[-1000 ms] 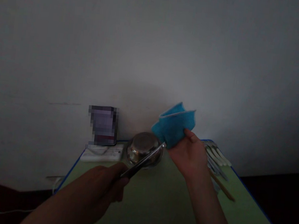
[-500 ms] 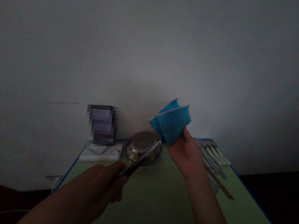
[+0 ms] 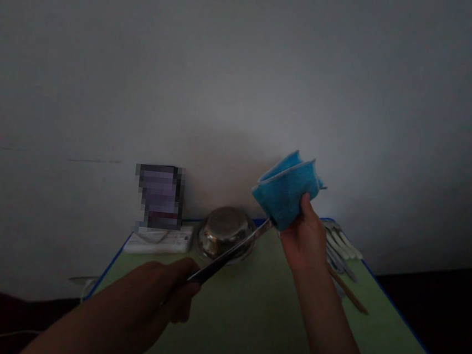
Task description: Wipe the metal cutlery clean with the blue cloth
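Note:
My left hand (image 3: 166,293) is closed around the dark handle of a long metal utensil (image 3: 242,243), which slants up to the right. Its far part disappears into a folded blue cloth (image 3: 287,190), so its kind cannot be told. A thin dark tip pokes out past the cloth's right side. My right hand (image 3: 307,237) grips the cloth from below and the right, thumb on its front, folding it around the utensil. Beneath the utensil, a shiny metal bowl (image 3: 226,232) rests upside down on the green table (image 3: 238,322).
A pale wall (image 3: 245,78) rises behind the table. At the back left, a blurred-out dark-framed device (image 3: 161,195) stands by a white box-like object (image 3: 175,242). On the right lie several light-handled utensils (image 3: 344,244) and a wooden stick (image 3: 348,291).
My right hand and the cloth have moved right and slightly up along the utensil. More of the metal shaft shows, and a tip now sticks out. My left hand has barely moved.

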